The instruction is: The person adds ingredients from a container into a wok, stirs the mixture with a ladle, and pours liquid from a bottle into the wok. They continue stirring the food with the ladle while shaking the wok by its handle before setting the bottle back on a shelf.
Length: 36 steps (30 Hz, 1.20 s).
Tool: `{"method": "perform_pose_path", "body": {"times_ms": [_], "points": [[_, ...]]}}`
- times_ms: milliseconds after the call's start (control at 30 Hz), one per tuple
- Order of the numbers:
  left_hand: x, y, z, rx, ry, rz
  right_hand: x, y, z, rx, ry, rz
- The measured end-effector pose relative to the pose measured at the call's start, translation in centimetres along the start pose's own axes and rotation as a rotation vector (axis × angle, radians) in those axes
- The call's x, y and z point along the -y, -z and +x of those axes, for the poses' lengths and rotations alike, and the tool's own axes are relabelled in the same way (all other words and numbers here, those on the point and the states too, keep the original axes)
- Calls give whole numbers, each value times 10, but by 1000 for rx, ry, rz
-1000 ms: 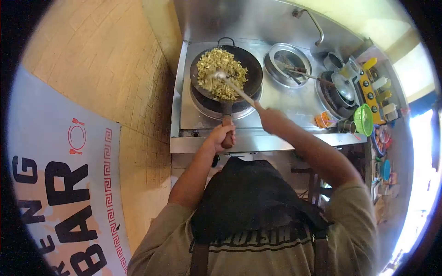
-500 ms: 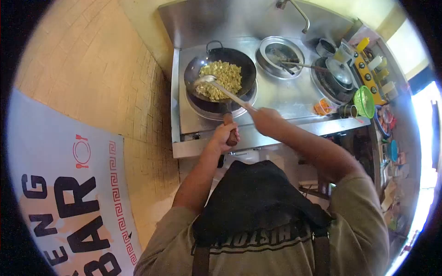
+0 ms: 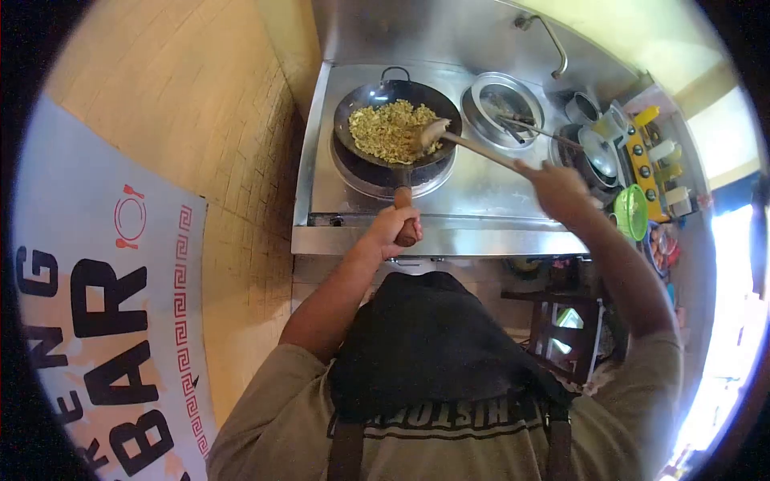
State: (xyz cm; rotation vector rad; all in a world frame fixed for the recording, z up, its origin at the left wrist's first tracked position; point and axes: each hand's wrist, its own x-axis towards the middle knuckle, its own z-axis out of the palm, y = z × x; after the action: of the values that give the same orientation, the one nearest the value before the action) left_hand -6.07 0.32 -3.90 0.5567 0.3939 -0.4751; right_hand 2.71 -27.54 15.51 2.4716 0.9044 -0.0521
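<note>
My left hand (image 3: 392, 228) is wrapped round the wooden handle (image 3: 405, 199) of a dark wok (image 3: 443, 102) on the left burner. In the wok lies a heap of yellowish-brown chopped food that looks like fried rice (image 3: 387, 131). Closed on a long-handled ladle (image 3: 485, 151), my right hand (image 3: 561, 192) is out to the right of the wok, over the stove top. The ladle's head (image 3: 431, 136) rests against the right side of the food, inside the wok.
Right of the wok, a metal pot (image 3: 489, 90) sits on another burner. Farther right are a lidded pan (image 3: 597, 154), a green basket (image 3: 631, 212) and several bottles (image 3: 662, 151). A tap (image 3: 555, 48) hangs over the back. A brick wall (image 3: 257, 160) and a lettered banner (image 3: 160, 240) stand left.
My right hand has moved right, taking the ladle from the food's left side to its right. My left hand keeps hold of the wok handle. The camera view has shifted a little.
</note>
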Motion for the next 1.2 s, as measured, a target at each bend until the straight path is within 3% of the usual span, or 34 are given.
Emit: {"method": "perform_pose_path", "body": {"times_ms": [67,100,167,267,333,433,533,600,667,700,767,833,867,1000,1067,1200], "points": [[7,14,8,-15,-14,6,10,-70,46,46,-89,426],[5,19,9,0,-21,13,15,-73,61,173,-167,661],[8,34,6,23,-39,4,31,-85,68,45,-192,1006],[19,49,1,79,-125,-181,66,-99,112,26,-332,1150],[27,58,1,99,-170,-176,73,-81,130,182,-184,1130],[26,65,11,84,-183,-97,46,-48,101,248,-18,588],[32,60,4,76,-191,-188,20,-42,78,170,52,448],[53,71,-12,137,-171,-261,31,-60,99,145,-1,518],[106,147,-5,394,22,-257,49,-76,138,173,-60,625],[133,167,7,227,141,-80,54,-88,149,187,-1,661],[181,200,35,-104,406,145,45,-87,120,144,150,411],[207,210,89,-279,369,-87,20,-45,85,250,169,187],[212,208,112,-297,302,-257,15,-34,78,332,143,90],[217,205,132,-329,68,-723,25,-59,104,199,53,161],[208,230,107,-326,51,-783,58,-86,131,167,45,318],[175,249,72,-410,108,-717,49,-17,63,417,86,160]]}}
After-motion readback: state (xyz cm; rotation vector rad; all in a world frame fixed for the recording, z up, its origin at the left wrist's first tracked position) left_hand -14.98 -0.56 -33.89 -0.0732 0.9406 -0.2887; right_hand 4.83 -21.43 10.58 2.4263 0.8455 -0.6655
